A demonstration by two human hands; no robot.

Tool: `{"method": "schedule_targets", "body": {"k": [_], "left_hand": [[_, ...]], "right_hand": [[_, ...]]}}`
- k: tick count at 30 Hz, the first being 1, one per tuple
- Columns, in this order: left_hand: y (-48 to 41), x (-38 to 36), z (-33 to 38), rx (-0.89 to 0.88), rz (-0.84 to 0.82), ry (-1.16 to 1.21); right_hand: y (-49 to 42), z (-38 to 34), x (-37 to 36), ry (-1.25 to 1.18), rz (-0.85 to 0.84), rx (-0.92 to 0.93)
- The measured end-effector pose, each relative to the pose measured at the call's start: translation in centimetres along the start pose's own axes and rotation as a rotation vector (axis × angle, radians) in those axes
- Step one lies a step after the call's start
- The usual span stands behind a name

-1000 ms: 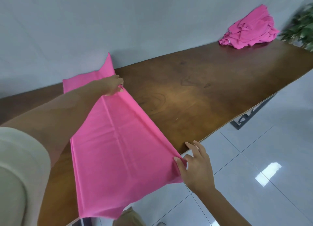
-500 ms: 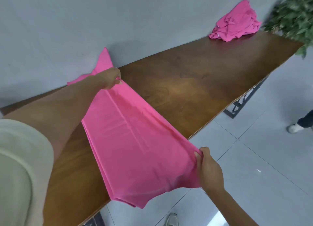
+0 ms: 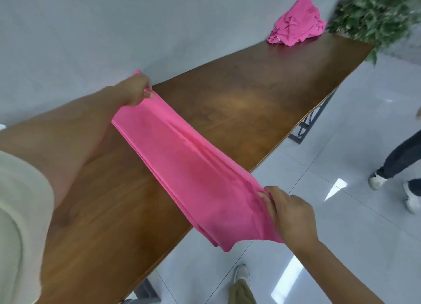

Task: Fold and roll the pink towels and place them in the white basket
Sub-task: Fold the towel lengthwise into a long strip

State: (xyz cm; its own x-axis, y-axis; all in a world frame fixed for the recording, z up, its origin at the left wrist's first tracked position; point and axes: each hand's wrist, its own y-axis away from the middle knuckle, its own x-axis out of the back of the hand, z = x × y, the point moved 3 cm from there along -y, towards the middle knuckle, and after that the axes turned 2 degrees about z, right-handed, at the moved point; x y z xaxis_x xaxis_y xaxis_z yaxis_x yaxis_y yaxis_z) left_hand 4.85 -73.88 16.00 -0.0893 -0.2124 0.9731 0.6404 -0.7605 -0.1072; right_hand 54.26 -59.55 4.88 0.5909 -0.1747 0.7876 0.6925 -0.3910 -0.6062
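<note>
1. Towel (image 3: 196,167): pink, folded lengthwise into a narrow band of several layers and stretched taut between both hands. It runs diagonally from the wall side of the desk (image 3: 262,94) out past the front edge. Whether the band touches the desk top cannot be told.
2. Left hand (image 3: 136,90): fingers curled, pinching the far end of the towel close to the wall (image 3: 114,30). A small corner of pink cloth shows behind the hand.
3. Right hand (image 3: 289,214): thumb and curled fingers grip the near end of the towel, beyond the front edge of the desk and above the floor (image 3: 341,224). The loose end hangs below the hand.
4. Towel pile (image 3: 296,31): pink, crumpled, on the far end of the desk against the wall, well apart from the held towel.
5. Plant (image 3: 376,14): green foliage, blurred, just beside the towel pile.
6. Floor: pale glossy tiles. A second person's legs (image 3: 396,162) and 2 white shoes show at the right edge.
</note>
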Motion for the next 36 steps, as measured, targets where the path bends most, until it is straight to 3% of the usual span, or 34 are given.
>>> {"method": "schedule_targets", "body": {"k": [7, 11, 14, 18, 22, 27, 32, 36], "left_hand": [[4.2, -1.3, -5.0, -0.074, -0.058, -0.087], [7.3, -3.2, -6.4, 0.130, -0.100, -0.202], [8.3, -4.4, -7.3, 0.238, -0.163, -0.183], [9.5, -5.1, -3.5, 0.143, -0.207, -0.222], [10.0, -7.8, 0.9, 0.053, -0.245, -0.110], [11.8, -12.6, 7.4, -0.055, -0.262, -0.043], [14.8, -16.7, 12.1, 0.105, -0.218, 0.034], [15.5, -17.5, 13.1, 0.137, -0.153, -0.001]], "right_hand": [[4.5, -7.1, 0.5, -0.105, -0.011, 0.239], [6.8, -9.6, -0.9, -0.205, -0.232, 0.309], [7.4, -9.7, -1.3, -0.185, -0.287, 0.313], [7.0, -9.0, -1.4, -0.159, -0.320, 0.289], [6.6, -7.9, -1.5, -0.141, -0.358, 0.276], [6.3, -6.0, -1.9, -0.122, -0.436, 0.161], [5.4, -3.5, -3.5, -0.282, -0.660, -0.303], [5.0, -1.1, -6.5, -0.343, -0.799, -0.446]]}}
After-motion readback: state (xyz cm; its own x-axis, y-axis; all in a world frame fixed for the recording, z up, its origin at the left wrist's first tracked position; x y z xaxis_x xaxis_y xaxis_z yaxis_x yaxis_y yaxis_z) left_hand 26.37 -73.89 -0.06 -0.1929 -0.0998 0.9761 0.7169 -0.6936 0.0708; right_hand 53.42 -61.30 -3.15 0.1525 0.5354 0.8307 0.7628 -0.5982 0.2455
